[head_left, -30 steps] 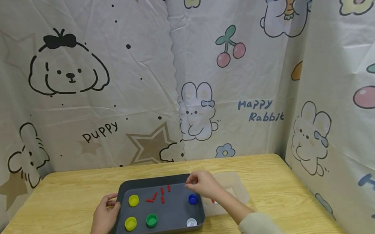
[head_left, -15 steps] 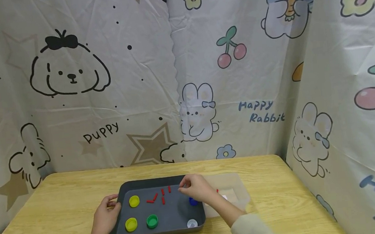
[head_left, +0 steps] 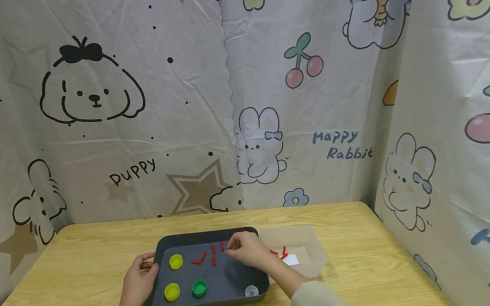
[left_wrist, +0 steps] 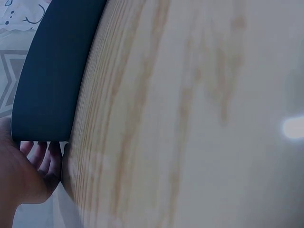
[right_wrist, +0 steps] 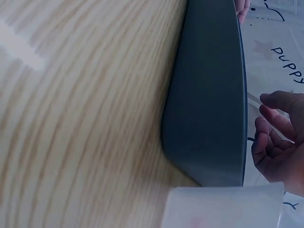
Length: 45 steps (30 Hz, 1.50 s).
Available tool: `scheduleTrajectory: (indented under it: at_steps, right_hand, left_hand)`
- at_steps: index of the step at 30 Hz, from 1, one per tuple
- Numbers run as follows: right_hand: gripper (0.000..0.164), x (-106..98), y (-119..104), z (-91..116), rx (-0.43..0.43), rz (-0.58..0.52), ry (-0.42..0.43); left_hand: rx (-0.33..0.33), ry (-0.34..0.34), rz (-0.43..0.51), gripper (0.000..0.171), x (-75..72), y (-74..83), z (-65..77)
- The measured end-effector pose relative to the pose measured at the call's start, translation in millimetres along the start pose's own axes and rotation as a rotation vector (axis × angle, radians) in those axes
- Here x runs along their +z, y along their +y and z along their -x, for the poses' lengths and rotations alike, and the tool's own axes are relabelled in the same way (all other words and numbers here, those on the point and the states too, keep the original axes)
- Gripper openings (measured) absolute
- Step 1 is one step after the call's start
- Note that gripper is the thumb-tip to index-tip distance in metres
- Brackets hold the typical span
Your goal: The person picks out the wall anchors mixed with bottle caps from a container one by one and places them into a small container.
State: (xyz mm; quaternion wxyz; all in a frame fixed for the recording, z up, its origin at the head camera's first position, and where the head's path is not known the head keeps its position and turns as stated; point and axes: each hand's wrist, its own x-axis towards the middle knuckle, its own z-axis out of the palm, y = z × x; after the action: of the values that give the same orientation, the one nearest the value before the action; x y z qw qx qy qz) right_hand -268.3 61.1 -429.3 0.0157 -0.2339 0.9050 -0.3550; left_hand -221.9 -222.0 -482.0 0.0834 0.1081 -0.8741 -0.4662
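Note:
A dark grey tray (head_left: 232, 299) lies on the table. My left hand (head_left: 139, 281) grips its left edge; in the left wrist view, fingers (left_wrist: 45, 161) bend around the tray's end. Inside are several short red sticks (head_left: 214, 261), two yellow round cups (head_left: 176, 262), a green cup (head_left: 199, 288) and a clear cup (head_left: 251, 291). My right hand (head_left: 247, 249) hovers above the tray's right half, close to the rightmost red stick. Its thumb and index fingertips are near each other; whether something small sits between them is too small to tell. This hand hides the blue cup.
To the tray's right, against it, stands a translucent plastic box (head_left: 314, 250) with several red sticks (head_left: 284, 251) and a white piece (head_left: 290, 259). The wooden table (head_left: 354, 280) is bounded behind and at the right by a printed curtain (head_left: 189, 129).
My right hand has moved left over the tray, away from the box, and now covers the blue cup. The left hand stays at the tray's edge. The red sticks in the tray lie unchanged.

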Motion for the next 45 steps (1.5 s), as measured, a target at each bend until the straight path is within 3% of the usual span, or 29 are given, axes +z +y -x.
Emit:
scheduleTrajectory:
  at_steps: [11,26,45]
  right_hand:
    - [0.007,15,-3,-3,-0.014,-0.035,0.013]
    - [0.004,30,-3,-6,0.031,-0.022,-0.01]
    - [0.009,50,-3,-11,0.08,-0.016,0.036]
  left_hand:
    - [-0.001,0.007,0.019,0.04,-0.2,2.5,0.7]
    - [0.011,0.004,0.028,0.039,0.8,1.1,0.0]
    - [0.004,0.006,0.025,0.039,-1.5,1.6,2.3]
